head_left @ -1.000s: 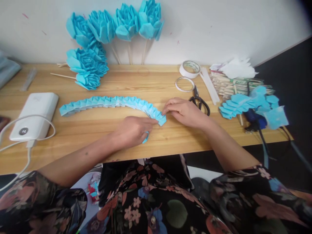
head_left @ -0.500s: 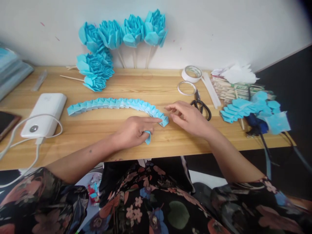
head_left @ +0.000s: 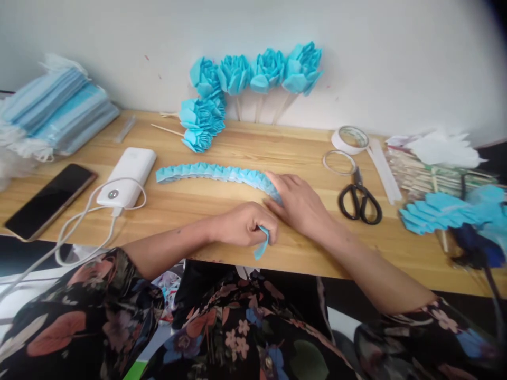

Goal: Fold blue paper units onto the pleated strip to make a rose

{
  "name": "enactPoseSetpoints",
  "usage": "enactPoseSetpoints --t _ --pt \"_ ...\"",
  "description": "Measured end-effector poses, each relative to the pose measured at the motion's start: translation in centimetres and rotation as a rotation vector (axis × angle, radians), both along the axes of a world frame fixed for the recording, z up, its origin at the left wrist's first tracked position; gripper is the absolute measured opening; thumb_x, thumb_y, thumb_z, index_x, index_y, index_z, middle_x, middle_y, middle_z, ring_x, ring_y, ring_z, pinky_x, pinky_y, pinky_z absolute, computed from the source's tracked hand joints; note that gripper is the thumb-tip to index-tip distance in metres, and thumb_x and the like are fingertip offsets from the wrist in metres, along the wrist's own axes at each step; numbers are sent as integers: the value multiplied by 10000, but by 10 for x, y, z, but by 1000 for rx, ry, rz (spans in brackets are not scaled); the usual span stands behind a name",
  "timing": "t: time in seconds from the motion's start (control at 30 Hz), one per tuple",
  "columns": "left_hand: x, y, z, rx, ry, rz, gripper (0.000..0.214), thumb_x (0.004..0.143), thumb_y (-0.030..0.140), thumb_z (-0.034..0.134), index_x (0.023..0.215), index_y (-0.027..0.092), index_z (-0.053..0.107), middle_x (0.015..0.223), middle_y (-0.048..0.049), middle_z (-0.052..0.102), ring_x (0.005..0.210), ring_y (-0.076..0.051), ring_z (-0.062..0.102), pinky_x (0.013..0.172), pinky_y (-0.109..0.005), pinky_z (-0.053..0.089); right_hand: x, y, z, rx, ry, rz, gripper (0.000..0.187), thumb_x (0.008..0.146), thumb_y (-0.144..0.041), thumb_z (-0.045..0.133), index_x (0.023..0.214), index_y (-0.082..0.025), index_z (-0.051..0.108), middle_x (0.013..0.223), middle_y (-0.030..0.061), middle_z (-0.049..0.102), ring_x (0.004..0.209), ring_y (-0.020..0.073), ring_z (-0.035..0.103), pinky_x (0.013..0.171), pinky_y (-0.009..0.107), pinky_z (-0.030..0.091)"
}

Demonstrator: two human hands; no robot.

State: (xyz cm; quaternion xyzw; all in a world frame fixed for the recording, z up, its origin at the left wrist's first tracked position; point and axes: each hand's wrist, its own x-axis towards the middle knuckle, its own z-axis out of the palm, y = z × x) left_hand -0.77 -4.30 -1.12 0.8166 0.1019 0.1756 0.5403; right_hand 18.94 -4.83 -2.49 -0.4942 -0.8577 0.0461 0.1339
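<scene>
A pleated light-blue band [head_left: 209, 170] is lying across the middle of a wooden desk [head_left: 206, 203], arching lengthwise, with its right end dipping towards the front edge. The person's right hand [head_left: 301, 203] is covering that right end, its fingers reaching over the far side and its thumb sitting on the near side; whether it is pinching the band or only touching it, I cannot tell. The left hand [head_left: 245, 222] is clenching a narrow blue strip [head_left: 260, 250], whose loose end is hanging out of the fist, close to the desk's front edge and just beside the right hand.

Along the back edge, blue flowers [head_left: 267, 71] on thin sticks are leaning against the wall [head_left: 380, 68], while more are lying in a cluster to their left. Towards the left edge, a white power bank [head_left: 132, 169] with a cable [head_left: 140, 196] is resting beside a dark phone [head_left: 49, 200], and a stack of blue and white masks [head_left: 59, 111] is filling the back left corner. To the right of the hands, black-handled scissors [head_left: 359, 203] are lying near a roll of white tape [head_left: 338, 141] and a thin ring [head_left: 325, 158]. Further right, another pleated blue piece [head_left: 428, 214] is sitting in front of bundled sticks [head_left: 420, 174].
</scene>
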Motion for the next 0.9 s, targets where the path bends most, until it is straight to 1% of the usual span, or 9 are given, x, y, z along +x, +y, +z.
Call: enactPoseSetpoints --t 0.13,0.23,0.3,0.4,0.5,0.63,0.73,0.8,0.9 --pt "-1 -1 0 32 4 -28 280 722 -8 451 703 175 662 774 -34 738 729 -134 680 738 -256 533 16 29 1 8 -54 -17 573 929 -285 536 1460 -82 458 1278 233 669 1158 396 622 958 568 494" --pt "0 1 -1 -5 6 17 268 730 1 471 699 178 669 788 -31 740 751 -130 682 755 -251 535 35 51 4 3 -49 -91 530 898 -273 556 1404 -121 534 1229 217 698 1124 428 641 942 640 484" --pt "0 5 -2 -79 -16 174 253 752 19 487 730 172 687 813 -32 745 767 -126 685 769 -250 540 44 55 11 23 13 -85 496 901 -308 573 1379 -177 557 1279 191 681 1180 423 618 971 655 474" --pt "0 12 -2 -262 -34 507 255 804 53 486 872 161 706 676 14 689 574 -82 608 596 -199 503 39 36 27 9 183 -56 467 942 -369 557 1394 -254 540 1381 137 629 1286 368 571 1051 610 450" --pt "-1 17 -1 -399 -28 686 170 875 121 504 907 136 670 487 66 550 398 -60 473 434 -168 395 22 5 40 -223 389 -47 528 972 -439 517 1470 -276 452 1342 116 654 1215 299 634 987 531 524" --pt "-3 20 0 -417 -50 711 124 922 223 564 911 127 642 458 69 533 364 -54 464 401 -161 370 6 -19 42 -399 561 -35 643 930 -501 588 1507 -287 403 1483 123 539 1266 271 597 1016 480 521" --pt "-3 19 -1 -373 -41 728 124 918 244 599 862 140 636 449 72 524 359 -45 451 397 -155 348 -1 -16 35 -443 692 -76 657 901 -469 631 1494 -274 427 1398 131 597 1101 235 679 982 468 544" --pt "-2 19 -2 -340 -16 731 124 909 233 602 826 147 637 447 73 522 362 -43 440 405 -157 344 -5 -11 30 -390 744 -121 555 883 -398 645 1408 -257 532 1254 105 683 1015 220 700 942 458 564" --pt "-2 19 -2 -249 40 691 187 906 268 603 783 143 667 440 69 498 390 -48 435 429 -166 340 -8 -8 29 -278 745 -169 318 871 -303 605 1171 -242 690 1152 72 741 1037 240 701 916 455 576"
